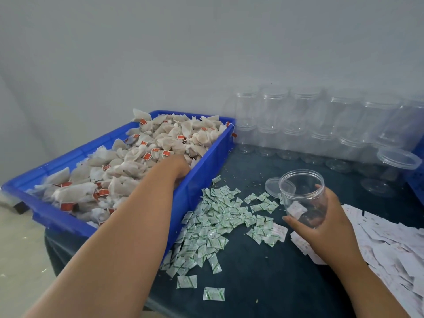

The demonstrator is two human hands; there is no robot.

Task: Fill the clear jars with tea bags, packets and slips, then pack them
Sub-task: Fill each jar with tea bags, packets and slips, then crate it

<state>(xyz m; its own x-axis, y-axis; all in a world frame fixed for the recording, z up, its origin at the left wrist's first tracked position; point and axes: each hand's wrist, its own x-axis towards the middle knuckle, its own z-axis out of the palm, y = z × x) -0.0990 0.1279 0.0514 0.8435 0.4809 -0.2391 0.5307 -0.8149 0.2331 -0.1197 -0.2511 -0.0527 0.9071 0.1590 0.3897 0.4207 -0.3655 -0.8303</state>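
A blue crate (pixel 202 180) on the left is heaped with pale tea bags (pixel 137 157) bearing red tags. My left hand (pixel 177 167) reaches down into the crate's near right corner; its fingers are buried among the bags, so what they hold is hidden. My right hand (pixel 325 228) grips an open clear jar (pixel 302 196), tilted toward the crate, with a slip visible inside. Its lid (pixel 274 187) lies on the cloth just behind. Green-and-white packets (pixel 220 216) are scattered between the crate and the jar. White paper slips (pixel 390 244) pile up at the right.
Stacked rows of empty clear lidded jars (pixel 321 125) line the back wall. One lidded jar (pixel 398 161) lies tilted at far right by another blue crate's edge (pixel 417 180). Everything sits on a dark cloth-covered table (pixel 252 271), whose front edge is near the bottom left.
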